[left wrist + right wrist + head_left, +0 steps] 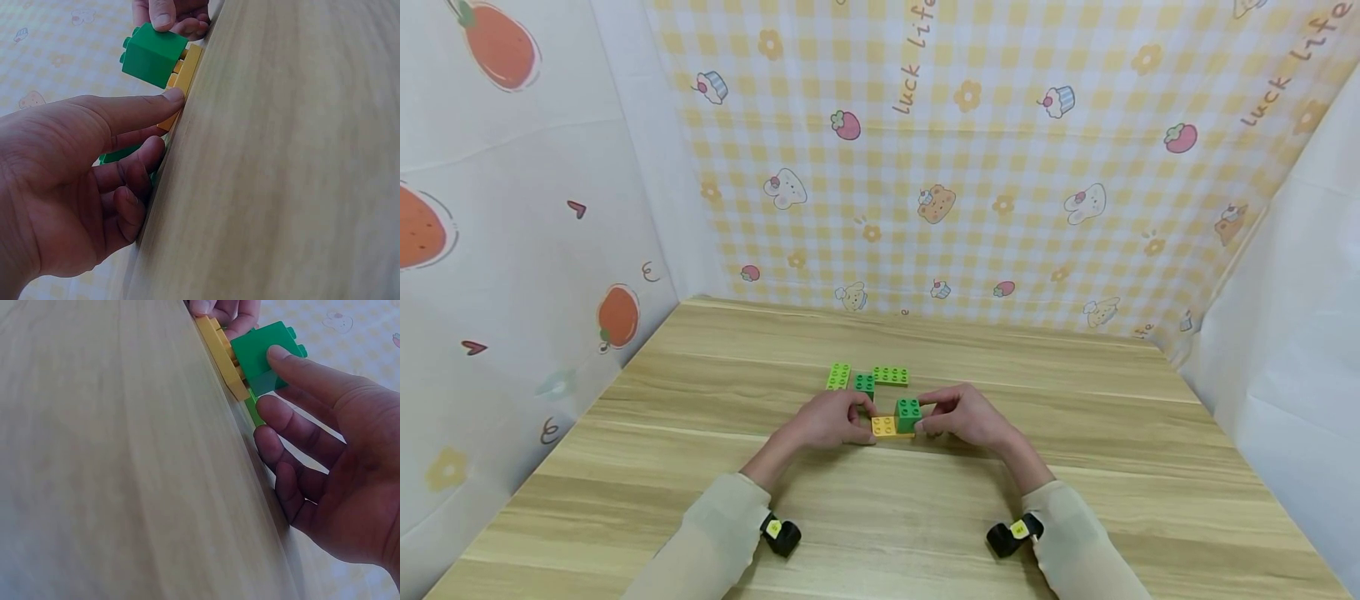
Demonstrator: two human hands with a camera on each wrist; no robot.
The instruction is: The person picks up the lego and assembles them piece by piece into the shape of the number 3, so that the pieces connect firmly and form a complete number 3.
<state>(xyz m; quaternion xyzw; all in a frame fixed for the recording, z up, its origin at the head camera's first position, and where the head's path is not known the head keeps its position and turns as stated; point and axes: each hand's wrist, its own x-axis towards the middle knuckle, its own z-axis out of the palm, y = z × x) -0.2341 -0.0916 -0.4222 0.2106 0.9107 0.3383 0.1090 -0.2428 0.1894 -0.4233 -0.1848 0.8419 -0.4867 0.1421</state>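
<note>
A flat yellow building-block plate (883, 427) lies on the wooden table in front of the person. My left hand (829, 419) pinches its left end between thumb and fingers. Over the right half of the plate is a dark green block (908, 415) with studs on top, pinched by my right hand (967, 416). In the right wrist view the green block (265, 356) looks slightly tilted against the yellow plate (224, 359), some of whose studs show at the joint. Whether it is fully pressed down, I cannot tell.
Behind the left hand stands another dark green block (865, 383). Beside it lie two light green plates, one at the left (838, 376) and one at the right (891, 376). A patterned cloth (962, 167) hangs behind the wooden table (1075, 375).
</note>
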